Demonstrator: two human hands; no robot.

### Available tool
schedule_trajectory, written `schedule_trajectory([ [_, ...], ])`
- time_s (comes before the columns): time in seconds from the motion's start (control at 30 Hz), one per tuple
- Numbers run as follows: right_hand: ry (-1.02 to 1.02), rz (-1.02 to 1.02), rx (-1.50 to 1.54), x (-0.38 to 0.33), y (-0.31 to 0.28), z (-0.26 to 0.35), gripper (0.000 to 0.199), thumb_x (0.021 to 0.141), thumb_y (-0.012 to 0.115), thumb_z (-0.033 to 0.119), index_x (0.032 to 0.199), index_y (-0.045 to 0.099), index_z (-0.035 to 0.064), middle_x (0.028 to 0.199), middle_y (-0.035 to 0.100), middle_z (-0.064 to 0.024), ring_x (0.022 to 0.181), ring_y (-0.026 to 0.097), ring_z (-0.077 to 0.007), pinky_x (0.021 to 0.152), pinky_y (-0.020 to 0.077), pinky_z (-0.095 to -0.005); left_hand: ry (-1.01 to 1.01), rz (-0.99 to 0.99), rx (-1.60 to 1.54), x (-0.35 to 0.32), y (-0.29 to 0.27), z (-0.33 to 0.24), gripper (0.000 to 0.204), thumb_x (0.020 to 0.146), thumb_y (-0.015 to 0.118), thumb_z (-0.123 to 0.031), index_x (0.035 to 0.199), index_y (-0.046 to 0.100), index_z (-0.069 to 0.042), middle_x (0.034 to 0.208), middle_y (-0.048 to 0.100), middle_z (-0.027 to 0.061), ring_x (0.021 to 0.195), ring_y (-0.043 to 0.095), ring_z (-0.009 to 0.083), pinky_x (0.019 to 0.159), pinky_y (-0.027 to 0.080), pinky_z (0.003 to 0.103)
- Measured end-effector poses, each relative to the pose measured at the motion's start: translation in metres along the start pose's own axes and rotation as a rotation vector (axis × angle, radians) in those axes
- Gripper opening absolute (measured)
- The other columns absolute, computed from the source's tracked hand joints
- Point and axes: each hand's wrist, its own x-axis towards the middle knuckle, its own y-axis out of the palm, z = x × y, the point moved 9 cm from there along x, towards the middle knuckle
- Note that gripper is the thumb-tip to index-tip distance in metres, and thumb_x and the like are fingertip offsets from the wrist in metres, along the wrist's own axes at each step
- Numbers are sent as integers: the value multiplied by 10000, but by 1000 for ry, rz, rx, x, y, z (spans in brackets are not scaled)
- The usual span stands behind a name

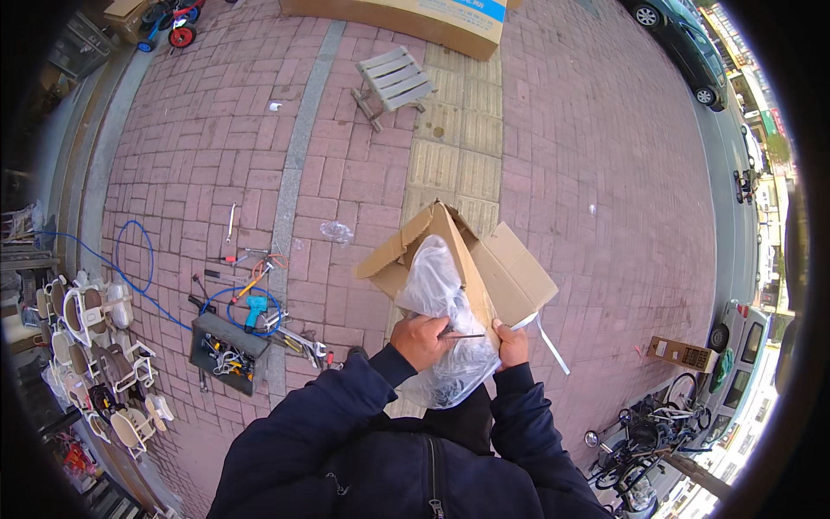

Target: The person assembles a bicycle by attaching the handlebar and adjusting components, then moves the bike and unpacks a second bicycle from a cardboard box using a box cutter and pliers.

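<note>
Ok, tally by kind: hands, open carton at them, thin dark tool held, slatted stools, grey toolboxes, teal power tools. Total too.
Hands: 2 (left hand, right hand)
Open carton: 1
Thin dark tool: 1
Slatted stool: 1
Grey toolbox: 1
Teal power tool: 1
Total: 7

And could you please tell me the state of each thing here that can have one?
Cardboard box: open, flaps spread
Clear plastic bag: wrinkled, bulging
Left grip: closed on a thin tool
Right grip: closed on the box's edge
White strip: loose end dangling
Slatted stool: upright
Toolbox: open, holding tools
Teal power tool: lying down; on or off unclear
Hammer: lying down
</note>
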Motion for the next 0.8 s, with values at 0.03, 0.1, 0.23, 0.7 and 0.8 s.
schedule_trajectory([
  [0.03,1,29,216,3,15,12,335,894,580,12,1216,559,-79,1113,653,-134,952,655,-223,831,528,-353,-31,104,91,18,16,-6,351,846,728,-349,807,652,-8,788,663,194,723,658,384,626,528,436],
  [0.1,-11,44,276,18,19,49,347,910,573,22,1246,544,-61,1140,648,-132,957,657,-231,849,535,-376,-5,9,116,54,20,-21,396,853,712,-385,756,637,-8,716,642,199,699,652,388,625,522,452],
  [0.23,-34,162,449,63,21,118,338,934,584,50,1256,546,-47,1157,647,-125,990,658,-234,868,538,-382,54,-62,215,145,26,-37,434,863,694,-411,737,632,-1,723,647,215,694,651,388,645,520,477],
  [0.7,-315,357,10,212,30,349,515,780,811,157,1223,590,17,1127,647,-38,1005,617,-157,874,499,-317,262,359,-225,452,54,-136,333,959,564,-311,1018,647,7,932,677,221,855,664,355,772,508,392],
  [0.8,-302,179,95,289,21,384,307,893,679,96,1171,616,-19,1064,665,-65,926,638,-142,783,519,-294,149,409,-104,526,55,-155,358,964,535,-311,979,648,28,901,657,266,830,638,424,736,505,432],
])
